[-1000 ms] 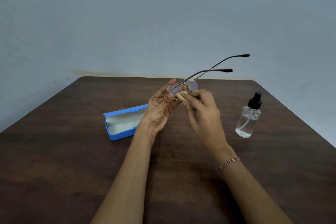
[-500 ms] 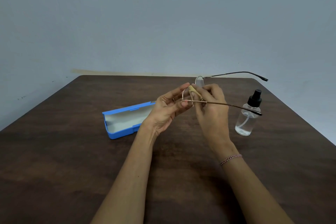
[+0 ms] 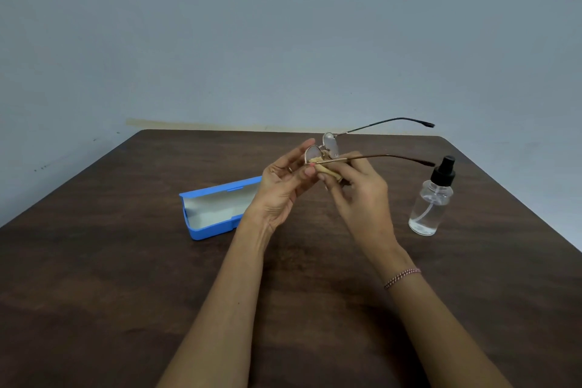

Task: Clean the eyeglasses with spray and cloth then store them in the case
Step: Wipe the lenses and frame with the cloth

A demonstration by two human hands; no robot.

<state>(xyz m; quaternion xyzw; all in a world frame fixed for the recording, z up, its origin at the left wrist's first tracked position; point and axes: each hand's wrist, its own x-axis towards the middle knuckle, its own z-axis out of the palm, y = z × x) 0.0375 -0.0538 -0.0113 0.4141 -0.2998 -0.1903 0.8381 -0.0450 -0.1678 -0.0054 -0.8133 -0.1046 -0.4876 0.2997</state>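
Lying open on the dark wooden table (image 3: 126,293), the blue plastic eyeglass case (image 3: 217,209) sits just left of the left hand (image 3: 280,192), whose fingertips pinch the thin metal-framed eyeglasses (image 3: 330,145) at the near lens rim. The glasses are held above the table, temples unfolded, their long axis pointing right. The right hand (image 3: 359,192) grips a small folded tan cloth (image 3: 327,171) pressed under the lenses. Farthest right stands the clear spray bottle (image 3: 430,201), untouched. Storing likely requires folding the temples, then moving leftward; the left hand is nearer the case.
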